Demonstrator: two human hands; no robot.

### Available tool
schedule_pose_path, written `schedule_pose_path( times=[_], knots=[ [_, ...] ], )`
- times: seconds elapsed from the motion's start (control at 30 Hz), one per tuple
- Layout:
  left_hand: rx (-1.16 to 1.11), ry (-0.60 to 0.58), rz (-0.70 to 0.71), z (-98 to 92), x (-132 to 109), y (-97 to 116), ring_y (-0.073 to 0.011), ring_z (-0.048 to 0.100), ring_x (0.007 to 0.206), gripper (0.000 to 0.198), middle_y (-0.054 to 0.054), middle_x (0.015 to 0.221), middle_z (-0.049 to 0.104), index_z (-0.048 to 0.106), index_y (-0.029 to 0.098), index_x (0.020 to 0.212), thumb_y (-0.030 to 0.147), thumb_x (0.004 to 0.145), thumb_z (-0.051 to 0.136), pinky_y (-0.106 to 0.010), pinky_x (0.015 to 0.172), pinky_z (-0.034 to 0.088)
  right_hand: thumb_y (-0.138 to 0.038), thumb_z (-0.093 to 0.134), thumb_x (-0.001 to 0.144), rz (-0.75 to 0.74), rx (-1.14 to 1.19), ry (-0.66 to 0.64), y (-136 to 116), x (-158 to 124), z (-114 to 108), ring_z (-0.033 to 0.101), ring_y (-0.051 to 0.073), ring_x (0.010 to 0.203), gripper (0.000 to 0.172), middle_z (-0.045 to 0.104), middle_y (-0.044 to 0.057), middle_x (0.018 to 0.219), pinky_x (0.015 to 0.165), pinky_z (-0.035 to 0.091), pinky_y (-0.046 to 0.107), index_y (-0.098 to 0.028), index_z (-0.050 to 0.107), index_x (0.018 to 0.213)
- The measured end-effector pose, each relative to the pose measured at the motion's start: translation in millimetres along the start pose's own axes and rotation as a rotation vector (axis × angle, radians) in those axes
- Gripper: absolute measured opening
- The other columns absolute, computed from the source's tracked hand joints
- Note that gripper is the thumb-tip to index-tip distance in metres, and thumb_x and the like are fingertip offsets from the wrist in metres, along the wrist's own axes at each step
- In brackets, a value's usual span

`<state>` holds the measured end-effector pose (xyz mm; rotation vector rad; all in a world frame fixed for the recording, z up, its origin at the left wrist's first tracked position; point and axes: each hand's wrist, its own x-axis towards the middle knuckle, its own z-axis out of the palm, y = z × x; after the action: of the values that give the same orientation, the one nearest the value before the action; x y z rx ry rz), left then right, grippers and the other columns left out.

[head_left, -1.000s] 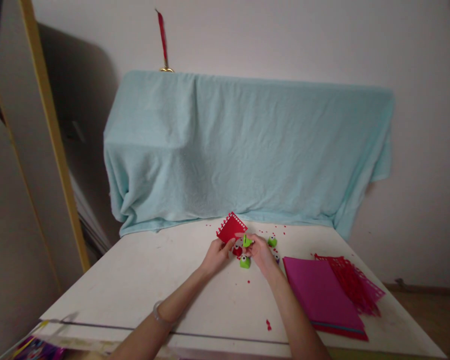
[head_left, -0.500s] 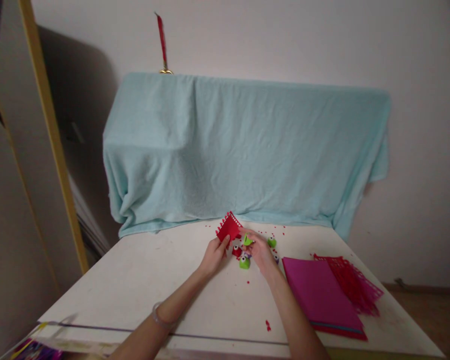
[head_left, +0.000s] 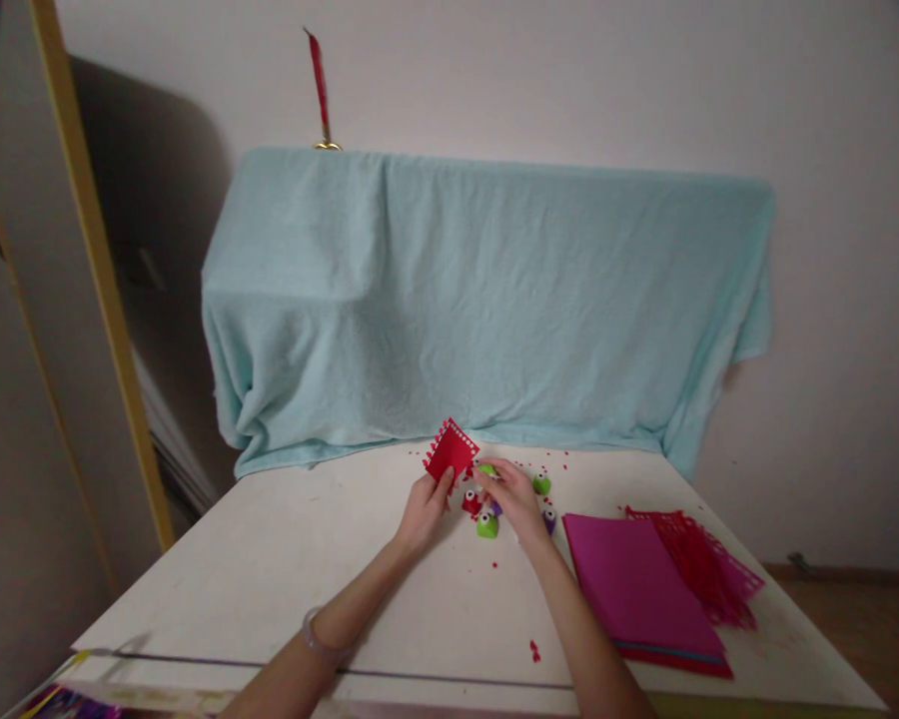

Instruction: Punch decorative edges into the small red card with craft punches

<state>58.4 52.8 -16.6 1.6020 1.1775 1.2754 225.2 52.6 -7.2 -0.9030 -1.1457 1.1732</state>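
Observation:
My left hand (head_left: 424,509) pinches the lower corner of a red paper square (head_left: 450,450), held tilted above the table with punched edges along its upper sides. To the right of the paper, my right hand (head_left: 510,497) is closed around a small green craft punch (head_left: 486,469), partly covered by my fingers. On the table between and beside my hands stand several more small punches with eye-like fronts: a red punch (head_left: 470,501), a green punch (head_left: 486,525), another green punch (head_left: 541,484) and a purple punch (head_left: 549,518).
At the right lies a stack of magenta and red paper (head_left: 644,589), beside a pile of punched red paper sheets (head_left: 708,569). Tiny red paper bits (head_left: 534,651) are scattered on the white table (head_left: 270,569). A light blue cloth (head_left: 494,300) drapes over something at the back.
The green punch in my right hand has come away from the paper's right edge and turned. My left hand has shifted the paper slightly left.

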Motion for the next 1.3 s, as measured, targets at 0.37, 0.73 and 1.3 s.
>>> schedule_pose_path(
  times=[0.37,0.73,1.3],
  knots=[
    [0.108,-0.054,0.078,4.1,1.0,-3.7,-0.0133,0.050,0.055,0.048,0.000,0.058,0.055,0.059,0.014,0.068,0.054,0.089,0.043,-0.023,0.054,0.036,-0.032,0.080,0.066,-0.016,-0.013,-0.050,2.8,-0.2,1.8,0.064,0.015,0.065,0.043,0.068,0.005,0.096,0.056,0.051,0.025,-0.019,0.062,0.102],
    [0.112,-0.078,0.044,2.4,0.4,-0.1,-0.0142,0.049,0.055,0.047,-0.001,0.055,0.057,0.061,0.014,0.070,0.054,0.089,0.043,-0.023,0.054,0.034,-0.033,0.082,0.064,-0.003,0.034,-0.045,-4.4,-2.8,4.9,0.064,0.014,0.063,0.043,0.068,0.005,0.095,0.057,0.051,0.025,-0.020,0.062,0.100],
    [0.126,-0.100,0.075,4.0,1.1,-3.8,-0.0150,0.050,0.059,0.040,-0.002,0.062,0.059,0.062,0.015,0.076,0.048,0.089,0.044,-0.024,0.056,0.037,-0.037,0.083,0.062,0.005,0.001,0.004,-4.6,-2.0,3.5,0.059,0.014,0.053,0.035,0.067,0.001,0.069,0.050,0.047,0.025,-0.018,0.066,0.086]
  ],
)
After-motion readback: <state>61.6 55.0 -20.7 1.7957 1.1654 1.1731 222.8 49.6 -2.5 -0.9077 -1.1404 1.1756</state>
